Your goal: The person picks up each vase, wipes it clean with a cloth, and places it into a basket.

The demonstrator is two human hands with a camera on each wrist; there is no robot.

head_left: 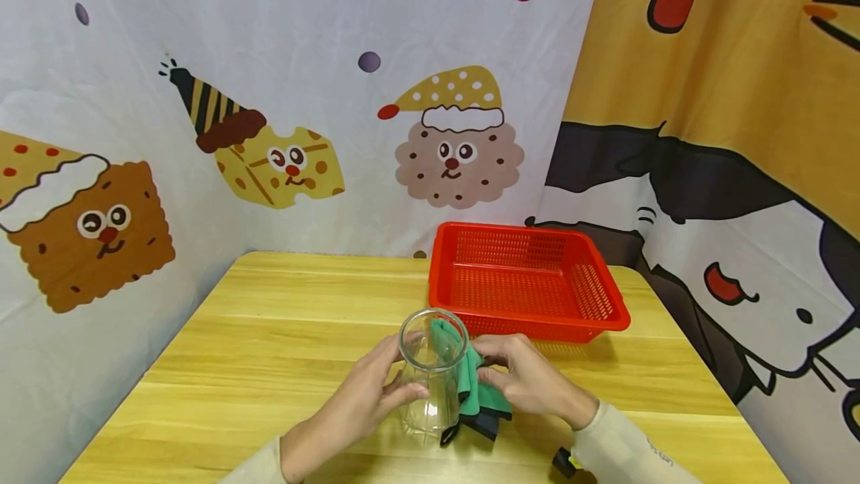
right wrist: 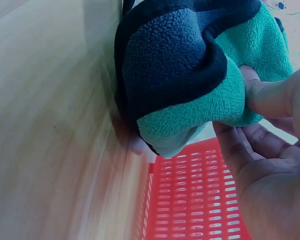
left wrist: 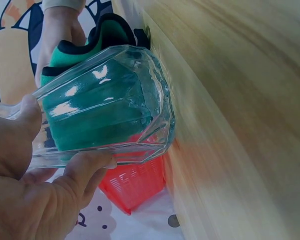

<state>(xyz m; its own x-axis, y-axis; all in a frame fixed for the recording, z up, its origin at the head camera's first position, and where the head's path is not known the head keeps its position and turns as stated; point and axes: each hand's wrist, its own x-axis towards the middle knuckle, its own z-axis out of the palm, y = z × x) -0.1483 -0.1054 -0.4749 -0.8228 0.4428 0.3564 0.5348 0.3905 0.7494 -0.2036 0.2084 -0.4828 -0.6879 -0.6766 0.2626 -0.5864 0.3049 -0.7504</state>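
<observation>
A clear glass jar (head_left: 430, 402) with a round rim and faceted sides stands upright near the table's front. My left hand (head_left: 369, 383) grips it from the left, thumb in front and fingers round the back. In the left wrist view the thumb and fingers (left wrist: 85, 172) show on the glass jar (left wrist: 105, 105). My right hand (head_left: 531, 379) pinches a green cloth (head_left: 493, 398) with a dark backing and black edging, held against the jar's right side. In the right wrist view the cloth (right wrist: 189, 65) bunches between thumb and fingers.
Behind the hands, a red perforated plastic basket (head_left: 510, 320) sits at the back right of the wooden table (head_left: 289, 320). A small black object (head_left: 566, 461) lies by the right sleeve. Printed cartoon curtains (head_left: 295, 21) hang behind and beside the table.
</observation>
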